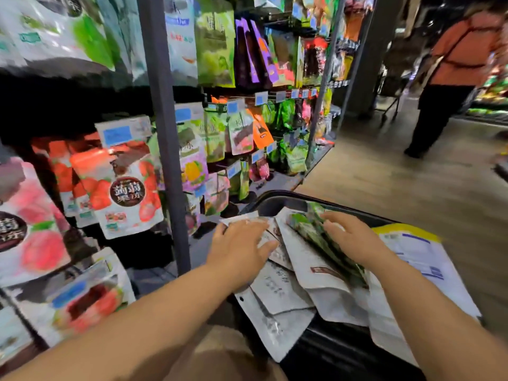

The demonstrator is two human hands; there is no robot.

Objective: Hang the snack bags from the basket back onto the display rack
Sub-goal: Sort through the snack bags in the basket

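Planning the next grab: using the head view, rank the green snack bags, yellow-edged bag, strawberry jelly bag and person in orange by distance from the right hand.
1. green snack bags, under the right hand.
2. yellow-edged bag, in the basket, at the hand's right.
3. strawberry jelly bag, hanging on the rack, left.
4. person in orange, far down the aisle.

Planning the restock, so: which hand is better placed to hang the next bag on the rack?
Left, probably: the left hand rests on the white bags on the side next to the display rack; the right hand lies on green bags farther from it.
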